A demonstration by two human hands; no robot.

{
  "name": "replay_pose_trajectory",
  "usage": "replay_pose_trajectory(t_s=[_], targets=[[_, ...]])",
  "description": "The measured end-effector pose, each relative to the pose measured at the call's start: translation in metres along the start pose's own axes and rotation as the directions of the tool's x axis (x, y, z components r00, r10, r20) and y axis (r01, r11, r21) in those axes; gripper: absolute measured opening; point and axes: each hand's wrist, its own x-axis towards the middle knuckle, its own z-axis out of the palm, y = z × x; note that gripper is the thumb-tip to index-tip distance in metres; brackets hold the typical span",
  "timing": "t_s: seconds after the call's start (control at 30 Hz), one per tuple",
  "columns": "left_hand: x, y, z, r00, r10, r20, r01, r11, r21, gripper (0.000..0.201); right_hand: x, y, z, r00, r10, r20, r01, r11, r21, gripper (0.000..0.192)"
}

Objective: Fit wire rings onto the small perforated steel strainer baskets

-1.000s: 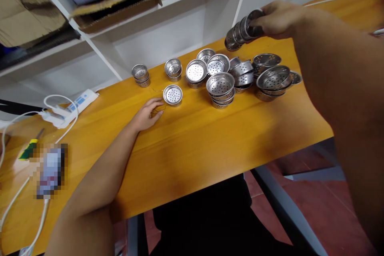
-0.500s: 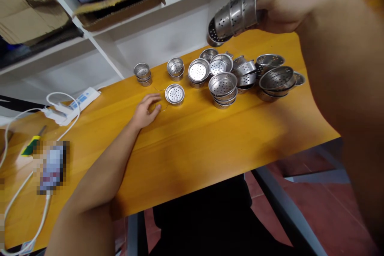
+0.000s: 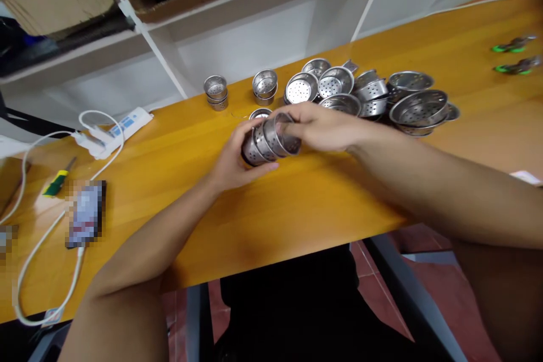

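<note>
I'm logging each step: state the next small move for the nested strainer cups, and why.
Probably pull the end cup off the stack of strainer cups. Both the left hand and the right hand grip it, lying sideways just above the table, and single cups already stand apart.

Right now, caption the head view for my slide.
Both hands, left and right, grip a nested stack of perforated steel cups above the wooden bench.
</note>
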Motion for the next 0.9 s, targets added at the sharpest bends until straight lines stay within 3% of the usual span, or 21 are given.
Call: replay_pose_trajectory(t_s=[0.13, 0.27, 0.4, 0.53, 0.77, 0.9], targets=[[-0.007, 0.000, 0.008, 0.998, -0.052, 0.023, 0.052, 0.999, -0.006, 0.099, -0.003, 0.033, 0.004, 0.994, -0.106, 0.028, 0.108, 0.992, -0.067, 0.029], [-0.010, 0.003, 0.006, 0.984, -0.163, 0.066, 0.165, 0.986, -0.021, 0.091, -0.009, 0.043, -0.005, 0.956, -0.268, -0.120, 0.255, 0.961, -0.109, 0.032], [-0.012, 0.000, 0.005, 0.976, -0.215, 0.046, 0.216, 0.976, -0.039, 0.097, -0.012, 0.037, -0.011, 0.937, -0.213, -0.276, 0.207, 0.977, -0.052, 0.027], [-0.016, -0.010, 0.005, 0.981, -0.191, -0.023, 0.190, 0.982, -0.013, 0.103, -0.012, 0.031, -0.012, 0.913, -0.159, -0.377, 0.216, 0.970, 0.114, 0.042], [-0.017, -0.010, 0.003, 0.984, -0.177, -0.005, 0.177, 0.984, 0.001, 0.102, -0.015, 0.024, -0.003, 0.933, -0.155, -0.325, 0.200, 0.974, 0.109, 0.068], [-0.017, -0.010, 0.004, 0.985, -0.169, -0.034, 0.170, 0.985, 0.014, 0.103, -0.019, 0.020, -0.001, 0.931, -0.148, -0.332, 0.180, 0.981, 0.069, 0.061]])
